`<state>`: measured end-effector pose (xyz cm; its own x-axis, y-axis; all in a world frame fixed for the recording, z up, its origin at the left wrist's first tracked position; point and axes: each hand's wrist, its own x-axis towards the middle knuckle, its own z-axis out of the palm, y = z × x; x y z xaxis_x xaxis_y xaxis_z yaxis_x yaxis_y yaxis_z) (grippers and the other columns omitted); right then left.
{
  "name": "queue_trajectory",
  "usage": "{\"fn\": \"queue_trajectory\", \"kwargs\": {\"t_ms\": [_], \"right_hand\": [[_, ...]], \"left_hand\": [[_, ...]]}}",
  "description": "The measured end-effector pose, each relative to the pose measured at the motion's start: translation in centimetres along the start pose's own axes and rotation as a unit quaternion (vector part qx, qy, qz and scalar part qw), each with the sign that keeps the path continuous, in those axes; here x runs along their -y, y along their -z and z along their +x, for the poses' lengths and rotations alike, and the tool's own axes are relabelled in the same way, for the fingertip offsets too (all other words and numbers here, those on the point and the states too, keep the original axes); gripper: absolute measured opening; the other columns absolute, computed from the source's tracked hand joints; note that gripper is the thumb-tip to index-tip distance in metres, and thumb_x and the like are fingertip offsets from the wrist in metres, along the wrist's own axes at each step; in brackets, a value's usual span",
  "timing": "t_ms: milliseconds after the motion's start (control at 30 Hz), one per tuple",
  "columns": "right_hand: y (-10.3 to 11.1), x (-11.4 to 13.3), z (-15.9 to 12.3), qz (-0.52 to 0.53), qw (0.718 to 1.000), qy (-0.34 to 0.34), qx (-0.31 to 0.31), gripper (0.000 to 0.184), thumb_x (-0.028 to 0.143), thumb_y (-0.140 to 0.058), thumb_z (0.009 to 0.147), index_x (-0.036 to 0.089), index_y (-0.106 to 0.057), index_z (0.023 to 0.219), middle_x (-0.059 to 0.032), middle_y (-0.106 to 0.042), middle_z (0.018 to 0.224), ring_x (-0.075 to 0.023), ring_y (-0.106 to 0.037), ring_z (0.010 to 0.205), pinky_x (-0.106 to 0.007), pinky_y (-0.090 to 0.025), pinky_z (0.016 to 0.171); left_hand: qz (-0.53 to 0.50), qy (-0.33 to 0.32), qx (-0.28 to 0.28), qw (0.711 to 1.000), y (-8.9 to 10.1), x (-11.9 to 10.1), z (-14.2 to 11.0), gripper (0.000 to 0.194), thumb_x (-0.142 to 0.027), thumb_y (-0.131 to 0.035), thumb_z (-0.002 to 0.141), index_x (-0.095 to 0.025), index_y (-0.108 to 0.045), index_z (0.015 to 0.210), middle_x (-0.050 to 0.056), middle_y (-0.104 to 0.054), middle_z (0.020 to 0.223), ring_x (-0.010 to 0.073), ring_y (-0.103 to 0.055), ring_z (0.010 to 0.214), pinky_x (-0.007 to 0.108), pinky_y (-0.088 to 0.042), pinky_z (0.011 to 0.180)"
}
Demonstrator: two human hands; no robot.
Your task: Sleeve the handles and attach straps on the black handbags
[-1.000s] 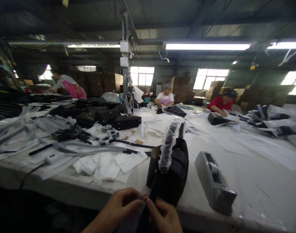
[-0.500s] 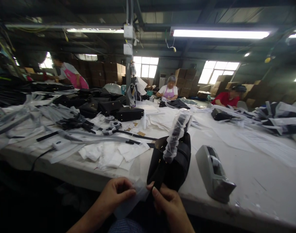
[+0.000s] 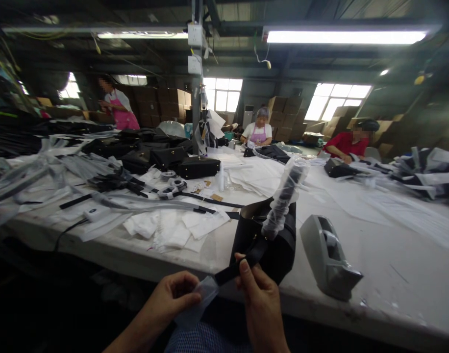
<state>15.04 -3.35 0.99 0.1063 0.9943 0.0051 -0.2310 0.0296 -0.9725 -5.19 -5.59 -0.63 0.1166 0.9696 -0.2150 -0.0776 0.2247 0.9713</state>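
Note:
My left hand (image 3: 175,299) pinches a translucent plastic sleeve (image 3: 200,301) over the table's front edge. My right hand (image 3: 259,289) is closed on a black strap (image 3: 228,273), whose end lies at the mouth of the sleeve; whether it is inside, I cannot tell. Behind my right hand a black handbag (image 3: 283,257) stands at the table's edge, and the strap runs back towards it. The bag's handle (image 3: 283,201) is wrapped in crinkled clear film and points up.
A grey tape dispenser (image 3: 329,257) stands right of the bag. White sheets (image 3: 176,233) and wrapped straps (image 3: 136,203) lie on the left. Several black bags (image 3: 198,167) are farther back, beside a post (image 3: 197,103). Three people work across the table (image 3: 393,274).
My right hand has risen slightly, drawing the strap's end out from the bag towards the sleeve. The sleeve has turned to meet it. The bag appears shifted a little right.

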Motion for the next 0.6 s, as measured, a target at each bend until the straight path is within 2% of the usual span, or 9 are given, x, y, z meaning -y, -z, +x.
{"fn": "queue_trajectory", "kwargs": {"t_ms": [200,300,433,600], "right_hand": [[-0.6,0.4,0.0,-0.042,0.999,0.021,-0.005,0.033,0.049,-0.071,0.078,0.018,-0.077,0.069,-0.0041,-0.067,0.07,-0.0202,-0.062,0.077,-0.029,-0.046,0.072],[-0.6,0.5,0.0,-0.058,0.998,0.012,0.004,0.033,0.048,-0.071,0.078,0.018,-0.076,0.065,-0.0038,-0.067,0.069,-0.0202,-0.061,0.076,-0.028,-0.045,0.072],[-0.6,0.6,-0.1,-0.073,0.997,-0.008,0.017,0.033,0.049,-0.07,0.079,0.018,-0.079,0.073,-0.0031,-0.066,0.068,-0.0192,-0.06,0.074,-0.028,-0.045,0.07],[-0.6,1.1,-0.2,-0.064,0.997,-0.022,0.029,0.037,0.051,-0.069,0.079,0.018,-0.08,0.093,-0.0035,-0.066,0.073,-0.0175,-0.058,0.072,-0.026,-0.044,0.069]], "left_hand": [[-0.02,-0.01,-0.016,1.0,-0.4,0.0,-0.2,0.031,-0.038,-0.085,0.063,-0.014,-0.068,0.073,-0.001,-0.068,0.065,0.0136,-0.059,0.06,0.022,-0.041,0.058],[-0.012,-0.016,-0.021,1.0,-0.4,0.0,-0.2,0.03,-0.036,-0.085,0.063,-0.014,-0.069,0.074,0.0,-0.068,0.066,0.0138,-0.059,0.061,0.022,-0.042,0.059],[-0.004,-0.017,-0.004,1.0,-0.2,0.2,0.0,0.028,-0.034,-0.084,0.066,-0.014,-0.071,0.079,0.001,-0.072,0.071,0.0149,-0.062,0.065,0.023,-0.045,0.062],[0.005,-0.016,0.007,1.0,-0.3,0.4,0.2,0.026,-0.034,-0.083,0.067,-0.014,-0.072,0.08,0.003,-0.075,0.074,0.0171,-0.065,0.068,0.024,-0.048,0.064]]}}
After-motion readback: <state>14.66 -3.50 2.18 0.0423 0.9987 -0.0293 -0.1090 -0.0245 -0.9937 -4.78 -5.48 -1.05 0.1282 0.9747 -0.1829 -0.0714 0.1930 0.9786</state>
